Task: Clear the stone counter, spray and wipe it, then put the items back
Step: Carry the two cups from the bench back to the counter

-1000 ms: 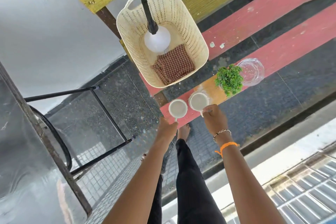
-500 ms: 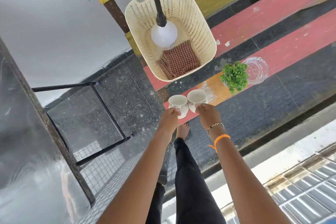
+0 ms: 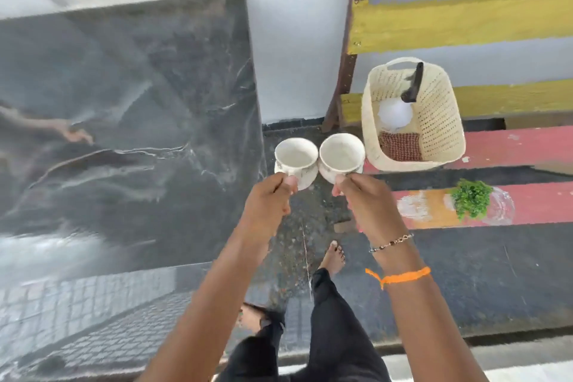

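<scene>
My left hand (image 3: 268, 200) grips the handle of a white cup (image 3: 295, 156). A second white cup (image 3: 341, 154) is held by its handle in my right hand (image 3: 364, 198). Both cups are upright, side by side, in the air over the floor between the bench and the dark stone counter (image 3: 124, 108) on the left. The counter's shiny top is bare. On the painted bench (image 3: 511, 146) to the right stands a cream basket (image 3: 434, 121) holding a spray bottle (image 3: 395, 113) and a checked cloth (image 3: 401, 146).
A small green plant (image 3: 471, 197) and a clear glass dish (image 3: 504, 206) sit on the bench's front plank. A white wall (image 3: 294, 56) lies behind the counter. My bare feet stand on the dark floor (image 3: 465, 273) between counter and bench.
Both hands lifted the two cups off the bench plank. I turned left, so the stone counter has come into view and the bench has shifted right.
</scene>
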Tool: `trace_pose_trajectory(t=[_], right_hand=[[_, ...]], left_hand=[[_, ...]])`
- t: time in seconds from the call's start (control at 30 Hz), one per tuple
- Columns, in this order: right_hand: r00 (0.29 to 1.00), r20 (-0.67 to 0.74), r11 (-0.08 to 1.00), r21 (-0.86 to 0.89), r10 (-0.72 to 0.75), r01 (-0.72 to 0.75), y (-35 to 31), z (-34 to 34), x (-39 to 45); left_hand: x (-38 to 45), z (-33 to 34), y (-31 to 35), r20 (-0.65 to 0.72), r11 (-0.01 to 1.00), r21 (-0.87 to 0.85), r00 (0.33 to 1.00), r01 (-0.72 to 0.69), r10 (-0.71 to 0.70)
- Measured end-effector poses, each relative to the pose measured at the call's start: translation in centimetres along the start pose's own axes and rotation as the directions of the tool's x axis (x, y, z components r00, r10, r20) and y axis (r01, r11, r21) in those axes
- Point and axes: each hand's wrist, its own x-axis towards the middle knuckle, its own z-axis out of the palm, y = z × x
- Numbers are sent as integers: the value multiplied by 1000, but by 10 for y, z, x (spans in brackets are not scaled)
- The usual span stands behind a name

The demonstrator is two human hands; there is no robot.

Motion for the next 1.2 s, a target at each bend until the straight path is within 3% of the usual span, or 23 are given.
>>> trace_pose_trajectory(t=[0.27, 0.53, 0.87, 1.2], right_hand=[[947, 235, 975, 22, -221, 222, -90, 151, -59], [807, 461, 913, 16, -370, 409, -154, 282, -112], [708, 579, 870, 6, -404, 492, -213, 438, -107], [740, 559, 897, 15, -374, 442, -291, 560, -66]], left_hand=[[-80, -171, -27, -318, 975, -185, 946, -124, 60], [-135, -310, -66, -533, 934, -292, 846, -207, 21], [-131, -451, -93, -661, 915, -323, 750, -243, -34], [-66, -588, -82, -686, 934, -253, 727, -251, 10]])
